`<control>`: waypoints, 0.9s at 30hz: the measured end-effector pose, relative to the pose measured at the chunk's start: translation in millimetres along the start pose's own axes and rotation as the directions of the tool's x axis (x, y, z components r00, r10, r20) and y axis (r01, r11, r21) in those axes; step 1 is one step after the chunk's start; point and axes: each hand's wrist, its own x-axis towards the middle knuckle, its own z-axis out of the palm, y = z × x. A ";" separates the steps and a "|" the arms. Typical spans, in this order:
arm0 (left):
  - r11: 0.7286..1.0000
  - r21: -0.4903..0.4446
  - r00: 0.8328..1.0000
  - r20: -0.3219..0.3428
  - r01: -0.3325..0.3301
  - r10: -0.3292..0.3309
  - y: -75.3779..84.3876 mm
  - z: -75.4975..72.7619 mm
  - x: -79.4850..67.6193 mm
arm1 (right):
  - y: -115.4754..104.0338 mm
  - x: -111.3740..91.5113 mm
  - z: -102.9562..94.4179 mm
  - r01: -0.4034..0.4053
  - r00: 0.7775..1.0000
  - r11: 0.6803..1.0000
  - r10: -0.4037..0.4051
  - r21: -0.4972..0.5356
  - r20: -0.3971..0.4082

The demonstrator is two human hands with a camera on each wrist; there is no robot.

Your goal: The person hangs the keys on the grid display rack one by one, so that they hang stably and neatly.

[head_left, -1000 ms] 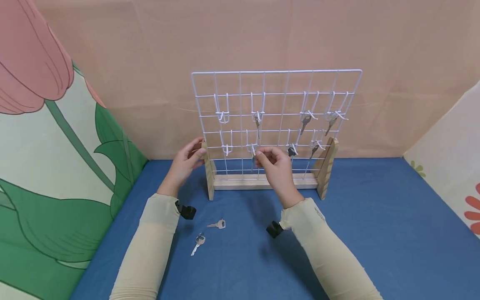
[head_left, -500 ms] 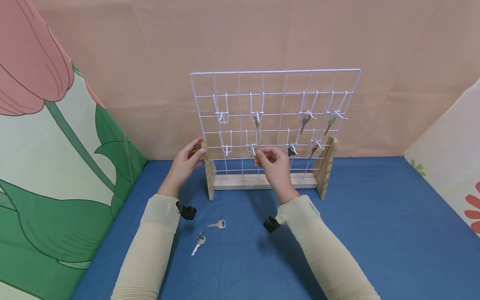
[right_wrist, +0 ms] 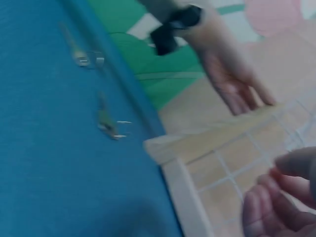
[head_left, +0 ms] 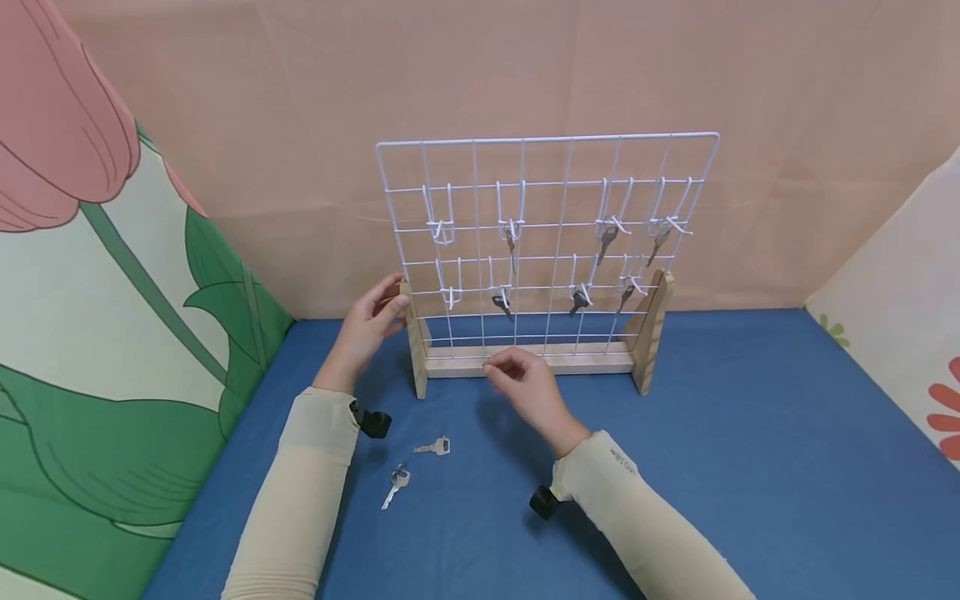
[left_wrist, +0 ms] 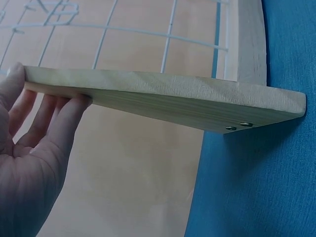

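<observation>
A white wire grid rack (head_left: 547, 137) stands upright on a wooden base. My left hand (head_left: 365, 329) holds its left wooden side post (left_wrist: 163, 94), thumb on one face and fingers on the other. In front of the lower rail, my right hand (head_left: 528, 387) hovers with loosely bent fingers and nothing visible in them. Just above it, a key (head_left: 502, 303) hangs on a lower hook. Two loose keys lie on the table: one key (head_left: 433, 447) points left, and another key (head_left: 397, 485) with a ring lies nearer. The right wrist view is blurred.
More keys hang on the rack's hooks, such as a key (head_left: 608, 242) at upper right and a dark key (head_left: 580, 300) below. Two left hooks, including the upper hook (head_left: 441, 232), bear no key. Blue cloth (head_left: 750, 433) covers the table.
My right hand has let go of the key at the lower hook and drawn back down towards me. The key now hangs there. My left hand stays on the post.
</observation>
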 end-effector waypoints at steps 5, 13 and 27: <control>1.000 -0.003 1.000 0.002 -0.004 0.004 -0.1 0.7 0.7 | 8.4 -10.3 14.9 0.017 0.983 0.983 0.016 -0.184 0.181; 1.000 0.003 1.000 -0.004 0.008 -0.008 0.4 1.5 -0.1 | 14.3 -18.7 35.7 0.009 0.927 0.970 0.083 -0.243 0.366; 1.000 -0.001 1.000 -0.009 -0.011 0.011 -1.1 0.2 -0.9 | 12.2 -23.7 61.6 0.019 0.942 0.942 0.095 -0.334 0.323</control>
